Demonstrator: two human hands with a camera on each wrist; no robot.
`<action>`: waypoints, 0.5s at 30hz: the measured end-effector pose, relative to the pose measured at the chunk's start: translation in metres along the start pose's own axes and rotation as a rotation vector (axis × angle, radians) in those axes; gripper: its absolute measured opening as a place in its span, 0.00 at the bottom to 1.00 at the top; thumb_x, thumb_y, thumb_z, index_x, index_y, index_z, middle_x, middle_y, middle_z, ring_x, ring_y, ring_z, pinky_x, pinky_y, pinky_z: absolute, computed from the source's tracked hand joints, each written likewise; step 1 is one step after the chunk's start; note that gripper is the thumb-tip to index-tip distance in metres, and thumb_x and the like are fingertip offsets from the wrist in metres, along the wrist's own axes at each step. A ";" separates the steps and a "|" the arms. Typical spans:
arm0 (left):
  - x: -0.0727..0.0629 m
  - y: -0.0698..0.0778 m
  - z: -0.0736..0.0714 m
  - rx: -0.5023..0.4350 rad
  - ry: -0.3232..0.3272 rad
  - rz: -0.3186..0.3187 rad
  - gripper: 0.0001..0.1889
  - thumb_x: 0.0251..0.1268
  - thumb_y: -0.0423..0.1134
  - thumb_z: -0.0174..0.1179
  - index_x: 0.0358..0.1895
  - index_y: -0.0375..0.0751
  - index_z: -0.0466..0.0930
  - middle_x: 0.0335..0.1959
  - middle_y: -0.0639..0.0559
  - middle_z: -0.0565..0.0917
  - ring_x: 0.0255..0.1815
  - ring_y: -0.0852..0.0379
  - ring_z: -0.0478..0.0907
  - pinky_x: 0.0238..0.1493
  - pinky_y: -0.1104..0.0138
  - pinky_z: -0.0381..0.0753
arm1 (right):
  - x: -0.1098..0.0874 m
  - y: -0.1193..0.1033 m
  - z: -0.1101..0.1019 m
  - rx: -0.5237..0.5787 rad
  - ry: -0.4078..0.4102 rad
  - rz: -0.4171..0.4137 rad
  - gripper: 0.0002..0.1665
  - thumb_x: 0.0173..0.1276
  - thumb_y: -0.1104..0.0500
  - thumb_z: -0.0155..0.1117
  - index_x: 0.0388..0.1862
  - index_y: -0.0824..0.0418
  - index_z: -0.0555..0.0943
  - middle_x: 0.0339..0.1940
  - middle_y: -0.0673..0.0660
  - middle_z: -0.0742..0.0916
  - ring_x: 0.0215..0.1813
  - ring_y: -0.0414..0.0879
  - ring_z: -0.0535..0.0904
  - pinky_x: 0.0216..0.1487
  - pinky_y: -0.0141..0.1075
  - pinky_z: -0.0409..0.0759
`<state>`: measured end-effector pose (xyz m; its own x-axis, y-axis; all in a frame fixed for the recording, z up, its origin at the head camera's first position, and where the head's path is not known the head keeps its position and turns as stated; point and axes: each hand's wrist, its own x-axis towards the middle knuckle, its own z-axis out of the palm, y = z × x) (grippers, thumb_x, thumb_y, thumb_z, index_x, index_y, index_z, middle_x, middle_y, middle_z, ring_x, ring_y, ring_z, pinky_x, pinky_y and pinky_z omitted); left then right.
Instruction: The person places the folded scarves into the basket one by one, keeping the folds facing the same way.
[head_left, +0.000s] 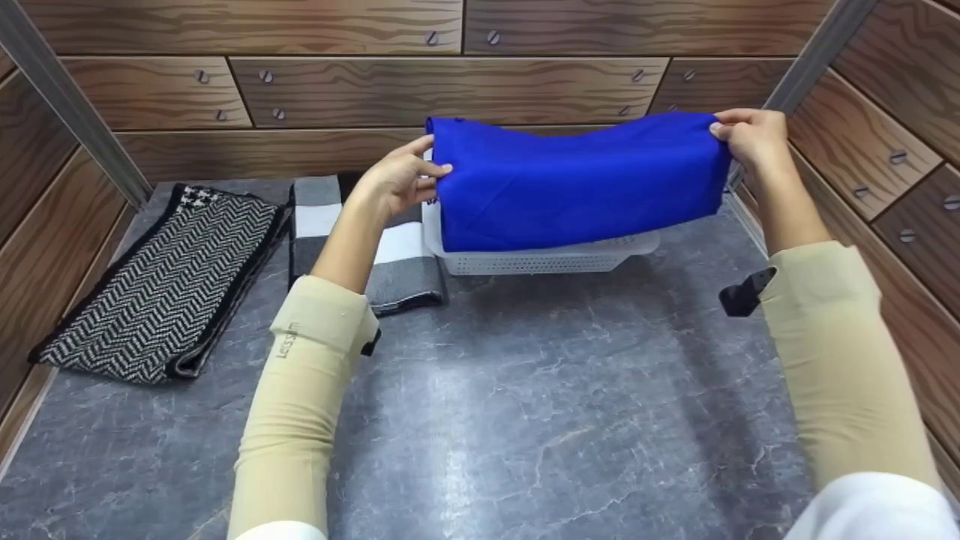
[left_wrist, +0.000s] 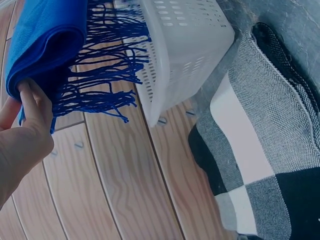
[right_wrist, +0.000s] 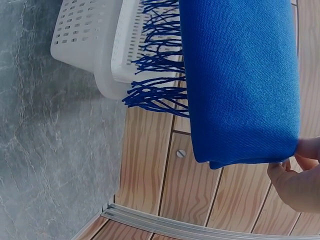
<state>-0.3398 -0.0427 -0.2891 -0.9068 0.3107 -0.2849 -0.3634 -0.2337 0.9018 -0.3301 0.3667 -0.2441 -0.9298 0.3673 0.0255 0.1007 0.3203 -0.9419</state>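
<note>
A folded blue scarf (head_left: 577, 180) with fringed ends is stretched between both hands above a white plastic basket (head_left: 540, 262). My left hand (head_left: 401, 180) pinches its left end, thumb in front and fingers behind. At the upper right corner, my right hand (head_left: 754, 139) pinches the fabric between thumb and fingers. In the left wrist view the scarf (left_wrist: 47, 45) shows its rolled fold, and its fringe (left_wrist: 105, 65) hangs beside the basket (left_wrist: 190, 55). The right wrist view has the fringe (right_wrist: 160, 95) hanging over the open basket (right_wrist: 107, 50).
Left of the basket lies a folded checked scarf (head_left: 405, 262) in black, white and grey. Farther left is a black-and-white herringbone scarf (head_left: 165, 292). The grey marbled table (head_left: 525, 397) is bordered by wood-patterned panels (head_left: 450, 90) and metal corner posts (head_left: 817, 56).
</note>
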 end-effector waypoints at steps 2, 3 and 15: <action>0.001 -0.001 0.000 0.003 -0.001 0.001 0.35 0.62 0.22 0.52 0.70 0.51 0.56 0.60 0.45 0.68 0.47 0.51 0.75 0.45 0.65 0.77 | 0.001 0.002 0.000 -0.047 -0.004 -0.017 0.15 0.62 0.68 0.58 0.23 0.48 0.81 0.23 0.42 0.78 0.30 0.33 0.72 0.31 0.20 0.71; 0.002 -0.001 0.000 0.001 -0.001 0.000 0.35 0.62 0.22 0.52 0.70 0.51 0.56 0.60 0.44 0.68 0.46 0.51 0.75 0.45 0.66 0.77 | 0.002 0.003 0.000 -0.070 -0.007 -0.025 0.15 0.63 0.67 0.58 0.24 0.48 0.81 0.22 0.42 0.78 0.29 0.33 0.72 0.31 0.20 0.71; 0.004 -0.005 -0.004 -0.011 0.006 -0.012 0.35 0.62 0.20 0.51 0.70 0.51 0.57 0.60 0.44 0.68 0.47 0.51 0.75 0.43 0.66 0.77 | 0.002 0.009 0.007 -0.118 -0.007 -0.022 0.08 0.64 0.66 0.58 0.36 0.56 0.82 0.22 0.41 0.78 0.28 0.32 0.72 0.31 0.20 0.71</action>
<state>-0.3429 -0.0441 -0.2958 -0.9039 0.3075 -0.2974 -0.3761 -0.2399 0.8950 -0.3330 0.3644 -0.2551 -0.9345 0.3532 0.0432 0.1208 0.4291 -0.8952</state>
